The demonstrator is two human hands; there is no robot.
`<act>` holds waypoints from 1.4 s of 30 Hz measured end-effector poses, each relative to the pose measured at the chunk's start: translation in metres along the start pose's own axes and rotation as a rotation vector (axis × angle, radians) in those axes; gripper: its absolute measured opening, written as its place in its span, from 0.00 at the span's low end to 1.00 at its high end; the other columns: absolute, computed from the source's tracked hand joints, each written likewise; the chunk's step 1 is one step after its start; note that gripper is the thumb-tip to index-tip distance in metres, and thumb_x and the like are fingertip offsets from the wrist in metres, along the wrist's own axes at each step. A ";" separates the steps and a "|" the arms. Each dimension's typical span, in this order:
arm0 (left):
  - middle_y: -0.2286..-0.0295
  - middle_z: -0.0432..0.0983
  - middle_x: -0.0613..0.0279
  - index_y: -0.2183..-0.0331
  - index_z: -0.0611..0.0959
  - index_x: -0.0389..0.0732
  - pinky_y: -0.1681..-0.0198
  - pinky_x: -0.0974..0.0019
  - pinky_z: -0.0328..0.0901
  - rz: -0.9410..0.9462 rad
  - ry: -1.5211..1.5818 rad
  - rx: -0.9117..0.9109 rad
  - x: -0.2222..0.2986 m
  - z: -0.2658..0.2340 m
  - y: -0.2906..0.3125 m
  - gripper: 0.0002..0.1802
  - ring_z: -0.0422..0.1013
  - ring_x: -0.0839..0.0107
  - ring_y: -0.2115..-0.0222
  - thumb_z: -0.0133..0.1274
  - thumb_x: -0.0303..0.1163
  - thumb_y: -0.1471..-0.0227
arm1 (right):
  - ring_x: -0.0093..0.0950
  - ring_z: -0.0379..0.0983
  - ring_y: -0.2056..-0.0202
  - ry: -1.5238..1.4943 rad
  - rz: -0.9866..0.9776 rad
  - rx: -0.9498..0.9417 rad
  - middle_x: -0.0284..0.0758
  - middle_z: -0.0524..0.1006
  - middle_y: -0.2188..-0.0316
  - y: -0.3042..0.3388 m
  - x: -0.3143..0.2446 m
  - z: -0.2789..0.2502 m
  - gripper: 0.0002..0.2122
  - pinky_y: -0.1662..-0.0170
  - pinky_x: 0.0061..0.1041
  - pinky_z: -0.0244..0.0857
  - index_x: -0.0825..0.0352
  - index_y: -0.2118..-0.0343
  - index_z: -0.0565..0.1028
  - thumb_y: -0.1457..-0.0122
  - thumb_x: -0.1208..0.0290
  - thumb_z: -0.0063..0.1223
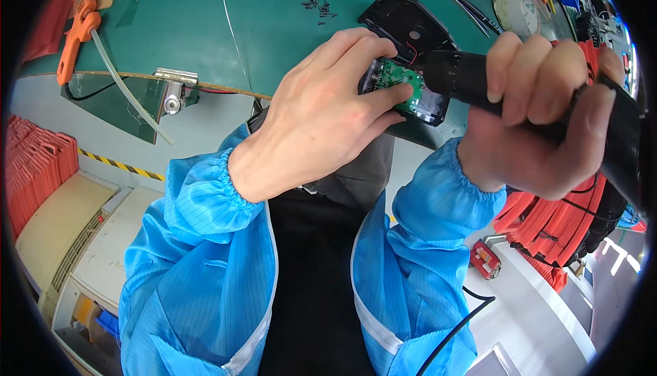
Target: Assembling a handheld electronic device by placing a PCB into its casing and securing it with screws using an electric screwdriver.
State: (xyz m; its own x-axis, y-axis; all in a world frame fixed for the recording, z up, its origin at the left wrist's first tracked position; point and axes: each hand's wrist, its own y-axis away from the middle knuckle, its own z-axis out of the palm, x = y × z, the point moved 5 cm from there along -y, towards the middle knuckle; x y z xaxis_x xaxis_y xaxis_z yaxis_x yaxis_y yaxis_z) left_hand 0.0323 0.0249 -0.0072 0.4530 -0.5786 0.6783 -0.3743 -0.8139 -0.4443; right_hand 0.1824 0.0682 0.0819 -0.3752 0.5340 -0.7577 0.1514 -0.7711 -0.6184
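My left hand [321, 106] grips a small black device with a green circuit board [399, 75], at the table's near edge. Its thumb presses on the board while the fingers curl over the far side. A black shell half [410, 23] lies just beyond, with a thin red wire between the two parts. My right hand [547, 109] is wrapped round a black electric screwdriver [462, 76], held nearly level. Its front end points left and is over or beside the board; whether the tip touches cannot be made out.
Small black screws [320, 8] lie scattered on the green table [274, 27]. An orange glue gun [81, 30] rests at the left, near a metal clamp [175, 88] on the edge. Tweezers [465, 12] and a white roll [517, 12] are at the far right. Red trays [37, 164] are stacked at left.
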 end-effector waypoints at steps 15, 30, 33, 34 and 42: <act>0.53 0.75 0.54 0.62 0.91 0.43 0.52 0.56 0.73 0.002 -0.005 0.020 0.000 0.002 0.001 0.19 0.72 0.54 0.50 0.71 0.29 0.61 | 0.21 0.57 0.82 0.249 0.145 -0.157 0.29 0.64 0.79 -0.014 0.008 0.015 0.15 0.75 0.28 0.57 0.66 0.46 0.69 0.32 0.68 0.41; 0.54 0.75 0.53 0.63 0.91 0.42 0.54 0.58 0.73 0.017 0.005 0.060 0.001 0.001 0.000 0.16 0.73 0.54 0.51 0.71 0.29 0.59 | 0.21 0.57 0.83 0.348 0.109 -0.037 0.30 0.63 0.80 -0.008 0.017 0.010 0.14 0.77 0.26 0.57 0.66 0.48 0.70 0.35 0.71 0.45; 0.54 0.75 0.53 0.62 0.91 0.42 0.54 0.57 0.73 0.013 0.000 0.062 0.000 0.000 0.001 0.16 0.72 0.54 0.51 0.71 0.28 0.59 | 0.21 0.57 0.83 0.282 0.044 0.043 0.29 0.63 0.80 -0.001 0.021 0.017 0.14 0.77 0.26 0.57 0.65 0.48 0.70 0.34 0.71 0.45; 0.54 0.75 0.53 0.62 0.91 0.42 0.54 0.57 0.73 0.011 -0.003 0.063 -0.001 0.000 0.001 0.17 0.72 0.53 0.51 0.71 0.28 0.59 | 0.21 0.57 0.83 0.258 0.022 0.068 0.29 0.63 0.80 0.001 0.022 0.020 0.13 0.76 0.26 0.57 0.65 0.48 0.71 0.34 0.70 0.45; 0.54 0.75 0.54 0.62 0.90 0.42 0.52 0.56 0.73 0.026 0.015 0.054 0.000 0.000 0.001 0.19 0.72 0.52 0.50 0.71 0.29 0.61 | 0.18 0.57 0.81 0.041 0.041 -0.014 0.23 0.64 0.80 -0.023 -0.013 0.002 0.11 0.73 0.25 0.54 0.61 0.56 0.75 0.34 0.64 0.44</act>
State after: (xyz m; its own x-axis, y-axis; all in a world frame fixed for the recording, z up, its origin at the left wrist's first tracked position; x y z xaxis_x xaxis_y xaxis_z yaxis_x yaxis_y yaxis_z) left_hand 0.0321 0.0242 -0.0076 0.4313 -0.5990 0.6747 -0.3414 -0.8005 -0.4925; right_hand 0.1822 0.0784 0.1060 -0.3304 0.5158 -0.7904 0.1785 -0.7882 -0.5890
